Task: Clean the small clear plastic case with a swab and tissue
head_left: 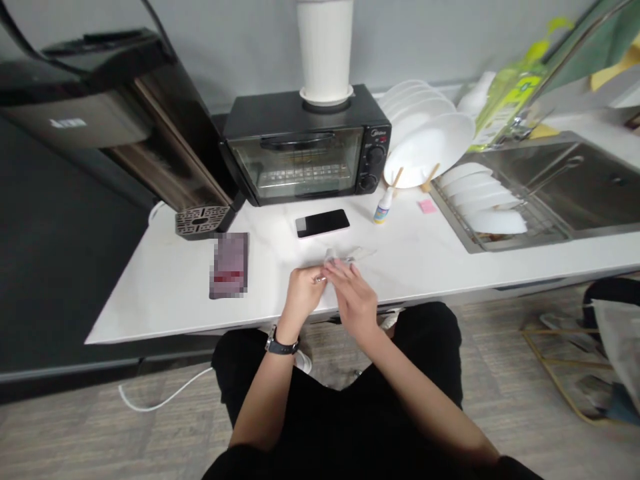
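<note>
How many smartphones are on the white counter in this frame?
1: a black smartphone lies flat in front of the toaster oven. The blurred flat item beside the left hand may be another; cannot tell.

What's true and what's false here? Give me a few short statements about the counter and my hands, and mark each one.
1. The black phone lies flat on the counter in front of the toaster oven. True.
2. The watch is on the right wrist. False: it is on the left wrist.
3. The left hand and right hand meet at a small clear thing near the counter's front edge. True.
4. The toaster oven's door hangs open. False: it is shut.
5. The small bottle lies on its side in the sink. False: it stands upright on the counter, beside the plates.
</note>
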Tool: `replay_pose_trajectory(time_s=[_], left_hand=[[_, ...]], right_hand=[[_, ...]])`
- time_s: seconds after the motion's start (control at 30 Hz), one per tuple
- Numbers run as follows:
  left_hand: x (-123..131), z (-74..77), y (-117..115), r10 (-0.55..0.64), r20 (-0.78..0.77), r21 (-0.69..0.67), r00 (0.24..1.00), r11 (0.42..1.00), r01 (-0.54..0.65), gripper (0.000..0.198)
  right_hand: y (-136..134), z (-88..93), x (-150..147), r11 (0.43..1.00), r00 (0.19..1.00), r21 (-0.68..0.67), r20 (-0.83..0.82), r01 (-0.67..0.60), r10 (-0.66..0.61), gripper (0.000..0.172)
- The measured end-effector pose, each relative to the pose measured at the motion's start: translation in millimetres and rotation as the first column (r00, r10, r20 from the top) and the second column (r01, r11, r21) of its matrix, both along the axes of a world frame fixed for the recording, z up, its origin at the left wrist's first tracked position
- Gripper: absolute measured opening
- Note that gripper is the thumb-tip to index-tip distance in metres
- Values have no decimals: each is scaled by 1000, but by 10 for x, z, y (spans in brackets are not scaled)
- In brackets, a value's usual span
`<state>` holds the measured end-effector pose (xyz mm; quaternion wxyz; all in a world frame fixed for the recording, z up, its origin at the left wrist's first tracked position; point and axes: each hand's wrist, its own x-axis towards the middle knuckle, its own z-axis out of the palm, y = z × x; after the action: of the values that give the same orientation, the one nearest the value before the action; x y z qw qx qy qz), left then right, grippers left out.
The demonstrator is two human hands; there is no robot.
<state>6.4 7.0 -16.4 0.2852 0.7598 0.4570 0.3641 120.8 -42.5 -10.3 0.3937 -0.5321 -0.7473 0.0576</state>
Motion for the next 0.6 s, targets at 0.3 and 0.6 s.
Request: replay_pose_trajectory(time_s=[0.3,0.6], left_hand=[[80,57,-19,-56,-16,-11,998,998,56,20],[52,-25,-7,-78,-102,-60,992,996,73,25]], right_hand=[[139,76,615,984,972,40,170,-171,162,33],[51,61,250,997,995,-2,61,73,-73,40]])
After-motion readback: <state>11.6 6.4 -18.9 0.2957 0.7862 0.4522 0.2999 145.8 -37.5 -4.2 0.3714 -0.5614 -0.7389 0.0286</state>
